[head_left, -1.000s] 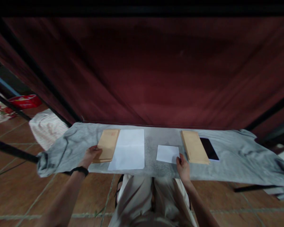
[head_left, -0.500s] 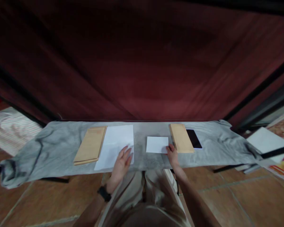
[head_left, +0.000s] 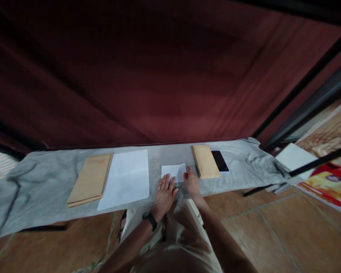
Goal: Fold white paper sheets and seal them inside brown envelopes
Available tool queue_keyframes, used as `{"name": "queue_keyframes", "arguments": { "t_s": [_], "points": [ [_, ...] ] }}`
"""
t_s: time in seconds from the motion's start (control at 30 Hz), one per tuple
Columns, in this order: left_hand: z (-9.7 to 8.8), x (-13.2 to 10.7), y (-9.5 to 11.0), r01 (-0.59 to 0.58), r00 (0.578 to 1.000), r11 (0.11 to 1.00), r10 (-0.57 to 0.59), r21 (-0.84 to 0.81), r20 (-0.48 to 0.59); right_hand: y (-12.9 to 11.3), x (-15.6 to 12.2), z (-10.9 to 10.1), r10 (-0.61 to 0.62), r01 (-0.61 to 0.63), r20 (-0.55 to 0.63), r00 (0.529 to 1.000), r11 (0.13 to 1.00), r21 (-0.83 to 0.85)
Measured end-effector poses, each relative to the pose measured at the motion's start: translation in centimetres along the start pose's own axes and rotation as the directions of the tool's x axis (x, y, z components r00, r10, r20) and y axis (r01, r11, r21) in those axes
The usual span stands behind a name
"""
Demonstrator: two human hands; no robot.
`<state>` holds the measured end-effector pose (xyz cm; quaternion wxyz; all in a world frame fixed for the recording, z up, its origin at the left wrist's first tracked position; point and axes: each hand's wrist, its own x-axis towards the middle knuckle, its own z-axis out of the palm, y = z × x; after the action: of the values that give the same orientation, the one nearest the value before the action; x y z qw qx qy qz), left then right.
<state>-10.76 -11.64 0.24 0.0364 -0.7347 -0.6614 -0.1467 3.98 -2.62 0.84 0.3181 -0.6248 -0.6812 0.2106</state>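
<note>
L hand [head_left: 164, 192] lay spread on sm. wht sheet [head_left: 172, 170], near edge! R hand [head_left: 191, 182] at rt edge, couldn't tell if it pinched.

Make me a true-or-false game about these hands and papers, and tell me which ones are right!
1. The left hand and the right hand both touch the small white paper. True.
2. The watch is on the right wrist. False: the black watch is on the left wrist.
3. The phone lies to the right of a stack of brown envelopes. True.
4. The big white sheet is between the small white paper and the phone. False: the big white sheet is left of both.
5. The cloth under the papers is red. False: the cloth is gray.
</note>
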Motion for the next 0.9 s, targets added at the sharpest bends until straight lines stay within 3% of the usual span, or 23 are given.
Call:
{"name": "queue_keyframes", "arguments": {
  "t_s": [0.2,0.47,0.63,0.73,0.9],
  "points": [
    [-1.0,0.0,0.3,-0.007,1.000,1.000,0.007,0.006,0.030,-0.2,-0.7,0.4,-0.088,0.079,-0.038,0.995,0.978,-0.194],
    [-1.1,-0.2,0.3,-0.013,0.999,0.999,0.012,0.032,0.036,-0.1,-0.9,0.1,-0.219,0.199,-0.066,0.973,0.953,-0.230],
    [-0.7,-0.5,0.4,-0.006,1.000,0.999,0.005,0.042,0.029,0.1,-0.9,0.7,-0.418,0.441,0.160,0.894,0.883,-0.160],
    [-0.6,0.2,0.8,0.052,0.998,0.998,-0.053,0.019,0.046,0.1,-1.0,1.1,-0.407,0.460,0.239,0.881,0.856,-0.238],
    [-0.3,3.7,1.1,0.147,0.987,0.988,-0.144,-0.039,0.074,0.0,-1.1,1.2,-0.386,0.471,0.289,0.876,0.814,-0.340]
  ]
}}
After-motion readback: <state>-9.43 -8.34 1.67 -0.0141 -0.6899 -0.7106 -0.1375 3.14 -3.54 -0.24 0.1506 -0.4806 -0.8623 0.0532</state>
